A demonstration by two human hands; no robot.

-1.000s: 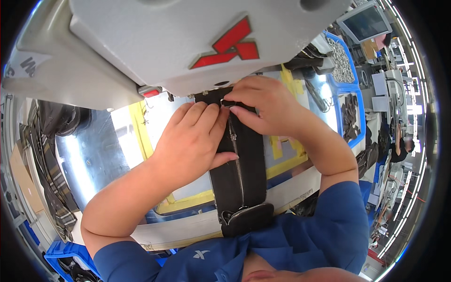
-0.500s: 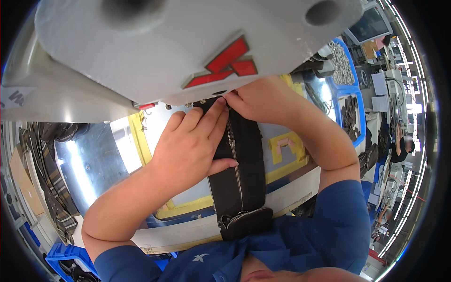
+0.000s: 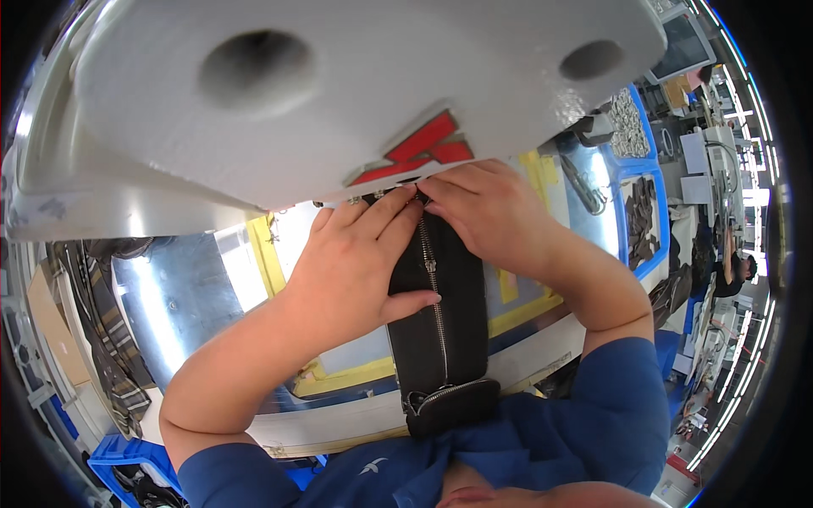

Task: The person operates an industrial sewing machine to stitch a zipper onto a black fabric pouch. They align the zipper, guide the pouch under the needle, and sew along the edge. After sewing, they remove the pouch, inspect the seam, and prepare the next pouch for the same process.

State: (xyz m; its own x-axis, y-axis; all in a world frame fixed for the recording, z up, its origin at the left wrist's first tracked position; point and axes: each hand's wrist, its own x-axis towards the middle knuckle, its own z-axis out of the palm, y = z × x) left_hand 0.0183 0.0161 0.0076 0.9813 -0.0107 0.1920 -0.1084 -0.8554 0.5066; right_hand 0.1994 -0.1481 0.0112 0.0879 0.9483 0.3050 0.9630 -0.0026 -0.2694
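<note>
A long black fabric piece (image 3: 464,313) with a metal zipper (image 3: 438,317) down its middle runs from under a grey machine head (image 3: 356,93) towards my body. My left hand (image 3: 347,262) lies on its left side with fingers stretched forward and thumb out beside the zipper. At the far end, my right hand (image 3: 487,212) has thumb and fingers closed at the fabric, close to the left fingertips. The machine head partly hides the spot where the fingertips meet. Nearest my chest, a small black zippered pouch (image 3: 453,405) sits at the fabric's end.
Yellow tape (image 3: 343,379) borders the work surface. Blue bins (image 3: 645,212) at the right hold metal parts and dark pieces. Striped dark fabric (image 3: 106,330) hangs at the left, above another blue bin (image 3: 127,453). A person (image 3: 741,269) is far off at the right.
My right hand has turned and come down over the fabric's right side, covering more of the yellow tape there. The left hand keeps its flat pose. The whole view has shifted slightly.
</note>
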